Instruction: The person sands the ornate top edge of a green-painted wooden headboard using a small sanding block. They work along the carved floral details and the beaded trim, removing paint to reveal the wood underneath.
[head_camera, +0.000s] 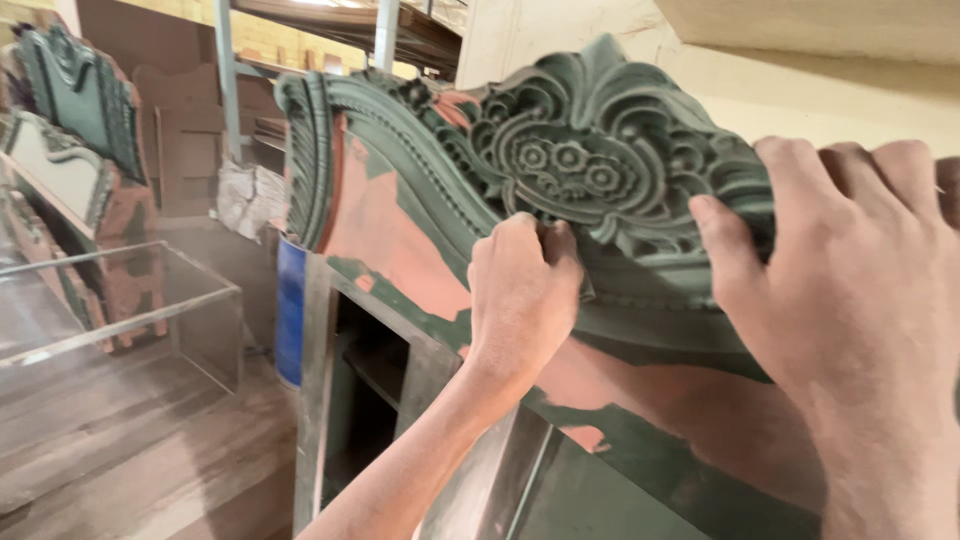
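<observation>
A carved wooden crest panel (590, 160), painted dark green over reddish-brown patches, stands upright on a frame in front of me. My left hand (520, 300) is clenched and pressed against the moulding just under the floral carving. A thin grey edge, apparently a small piece of sandpaper (586, 288), shows at its fingers. My right hand (850, 290) grips the panel's top right edge, fingers over the back and thumb on the carved front.
Below the panel is a grey open frame with a shelf (375, 370). A blue drum (290, 310) stands behind it. A clear box (130, 300) and another green carved panel (75, 100) are at the left, on a dusty wooden floor (150, 460).
</observation>
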